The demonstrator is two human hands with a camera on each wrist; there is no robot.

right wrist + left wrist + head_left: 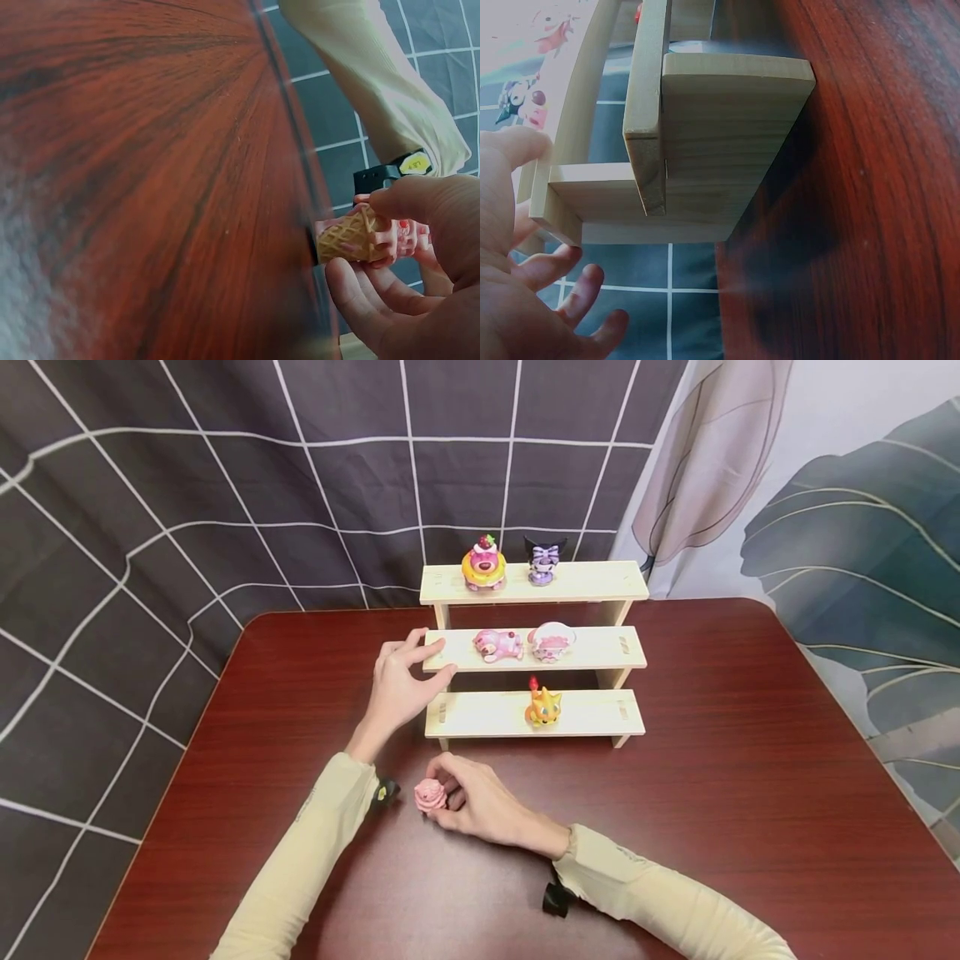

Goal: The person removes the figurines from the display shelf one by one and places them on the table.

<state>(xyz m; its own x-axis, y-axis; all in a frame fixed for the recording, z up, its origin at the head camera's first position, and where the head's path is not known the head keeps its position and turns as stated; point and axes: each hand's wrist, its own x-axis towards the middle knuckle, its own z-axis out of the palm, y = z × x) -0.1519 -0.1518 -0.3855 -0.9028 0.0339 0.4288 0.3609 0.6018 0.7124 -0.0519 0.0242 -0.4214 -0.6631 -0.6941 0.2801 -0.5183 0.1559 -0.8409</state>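
Note:
My right hand (487, 797) pinches an ice cream cone figurine (430, 795) between thumb and fingers, low over the table. In the right wrist view the figurine shows a tan waffle cone (345, 238) and a pink top. At the stand's left side, my left hand (403, 681) holds the end of the middle shelf (453, 660) with its thumb and index finger. The other fingers (585, 292) hang loosely beside the wooden display stand (727, 150) in the left wrist view.
A strawberry bear figurine (483, 567) and a black-and-purple figurine (543, 564) stand on the top shelf. A lying pink figurine (498, 645) and a white-and-pink one (552, 642) occupy the middle. An orange figurine (543, 706) stands on the bottom shelf. Curtains (360, 485) hang behind the table (712, 760).

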